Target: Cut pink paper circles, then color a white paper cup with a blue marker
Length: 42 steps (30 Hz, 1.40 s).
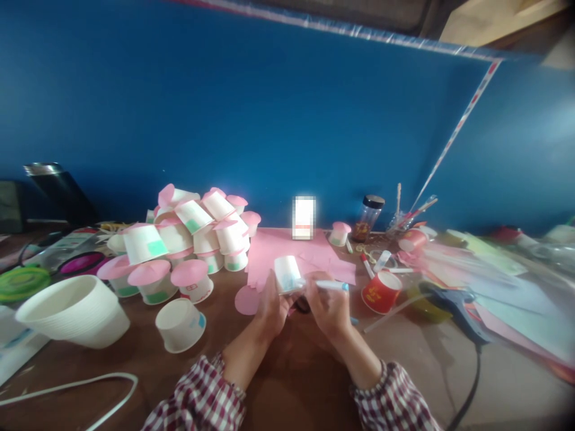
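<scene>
My left hand [275, 311] is closed around a white paper cup [286, 269], which sits tilted in front of me above the brown table. A light blue marker [330, 285] is gripped in my right hand [330, 308], its tip against the lower part of the cup, where a blue patch shows. Pink paper [269, 257] lies just behind both hands, with a round pink piece [246, 300] to the left. Nearby on the left stands another white cup [179, 326] with a blue patch on its side.
Several white cups with pink paper tops [182, 239] are piled at the back left. A nested stack of white cups [74, 311] lies at left. To the right are a red cup [381, 291], a glue gun [458, 308] with its cord, and a dark-lidded jar [368, 216].
</scene>
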{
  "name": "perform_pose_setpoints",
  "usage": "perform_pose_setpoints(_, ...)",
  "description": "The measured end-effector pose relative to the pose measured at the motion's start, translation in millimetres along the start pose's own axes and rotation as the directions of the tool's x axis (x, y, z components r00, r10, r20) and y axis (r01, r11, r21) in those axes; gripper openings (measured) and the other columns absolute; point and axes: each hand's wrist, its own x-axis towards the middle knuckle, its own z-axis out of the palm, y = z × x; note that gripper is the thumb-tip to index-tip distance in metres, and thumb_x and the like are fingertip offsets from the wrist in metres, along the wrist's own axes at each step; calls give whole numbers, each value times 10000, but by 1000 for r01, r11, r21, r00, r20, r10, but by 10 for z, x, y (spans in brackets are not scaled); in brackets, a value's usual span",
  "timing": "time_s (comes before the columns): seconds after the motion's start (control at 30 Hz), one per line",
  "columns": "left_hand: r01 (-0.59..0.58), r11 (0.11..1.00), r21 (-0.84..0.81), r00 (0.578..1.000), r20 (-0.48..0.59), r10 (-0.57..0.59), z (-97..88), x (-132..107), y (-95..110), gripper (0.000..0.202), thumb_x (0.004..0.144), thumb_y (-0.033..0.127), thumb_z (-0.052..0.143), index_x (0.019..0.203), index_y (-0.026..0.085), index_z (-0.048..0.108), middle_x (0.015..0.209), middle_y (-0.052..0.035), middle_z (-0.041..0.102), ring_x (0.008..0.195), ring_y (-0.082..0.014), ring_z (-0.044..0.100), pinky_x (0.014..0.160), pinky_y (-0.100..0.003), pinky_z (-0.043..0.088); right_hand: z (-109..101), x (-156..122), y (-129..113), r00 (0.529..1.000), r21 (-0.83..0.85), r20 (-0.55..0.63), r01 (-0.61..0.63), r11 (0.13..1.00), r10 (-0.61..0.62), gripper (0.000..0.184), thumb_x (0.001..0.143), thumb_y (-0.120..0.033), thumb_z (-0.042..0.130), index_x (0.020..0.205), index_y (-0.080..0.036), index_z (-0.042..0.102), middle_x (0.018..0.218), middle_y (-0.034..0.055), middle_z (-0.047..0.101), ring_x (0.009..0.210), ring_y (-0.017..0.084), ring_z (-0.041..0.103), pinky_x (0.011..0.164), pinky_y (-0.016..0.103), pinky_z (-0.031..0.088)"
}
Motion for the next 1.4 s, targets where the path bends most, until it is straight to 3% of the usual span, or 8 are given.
perform_pose_setpoints(0.13, 40, 999, 3, 999, -16, -40, -51, 19, -29, 507, 841, 504, 456, 1167, 124, 532, 980, -142, 686, 963, -281, 630, 877, -435, 471, 8, -7, -3, 1000, 56, 19, -22, 998, 21, 183, 862, -260, 495, 835, -146, 635, 655, 19, 633, 477, 111, 561, 439, 186, 437)
perform_pose_setpoints(0.27, 87, 995, 40, 996, 25, -88, -84, 21, -38, 512, 851, 536, 407, 1154, 149, 552, 974, -129, 692, 994, -289, 619, 927, -468, 425, 21, -7, 17, 1000, 77, -6, -30, 997, 30, 167, 866, -247, 496, 849, -151, 631, 749, 45, 662, 598, 139, 618, 534, 202, 484)
perform_pose_setpoints(0.63, -14, 1000, 3, 998, 65, 14, -57, 14, -30, 456, 850, 462, 474, 1158, 136, 554, 1005, -118, 686, 1005, -268, 613, 910, -411, 455, 49, -21, 83, 993, 186, 41, -114, 976, 108, 155, 868, -266, 500, 870, -156, 608, 658, 26, 631, 547, 142, 607, 498, 212, 484)
perform_pose_setpoints(0.8, 44, 999, 22, 998, 37, -45, -43, 7, -18, 470, 863, 482, 432, 1160, 139, 555, 1001, -114, 686, 1007, -267, 611, 909, -417, 449, 52, -13, 86, 990, 188, 5, -142, 972, 144, 157, 864, -270, 511, 901, -153, 608, 651, 21, 633, 529, 140, 601, 487, 212, 483)
perform_pose_setpoints(0.97, -2, 999, 34, 997, 81, -1, -73, 13, -34, 486, 853, 496, 441, 1171, 145, 553, 1011, -119, 684, 1023, -277, 602, 919, -437, 427, 54, -10, 81, 993, 187, 25, -119, 975, 117, 162, 862, -272, 511, 872, -153, 619, 657, 32, 647, 561, 151, 622, 503, 215, 492)
perform_pose_setpoints(1.2, 73, 996, 60, 997, 16, -74, -81, 6, -39, 520, 832, 538, 448, 1181, 165, 550, 1015, -120, 687, 1024, -292, 604, 908, -457, 425, 50, -16, 83, 993, 169, 15, -119, 978, 118, 168, 864, -273, 512, 875, -147, 623, 654, 29, 656, 552, 149, 628, 508, 215, 494)
perform_pose_setpoints(1.4, 9, 999, 49, 1000, 22, -10, -30, -12, -21, 505, 837, 490, 480, 1209, 151, 523, 1018, -117, 686, 1020, -273, 608, 904, -416, 446, 46, -11, 78, 989, 182, -3, -144, 973, 147, 163, 859, -275, 523, 883, -146, 620, 638, 26, 659, 545, 149, 633, 502, 209, 493)
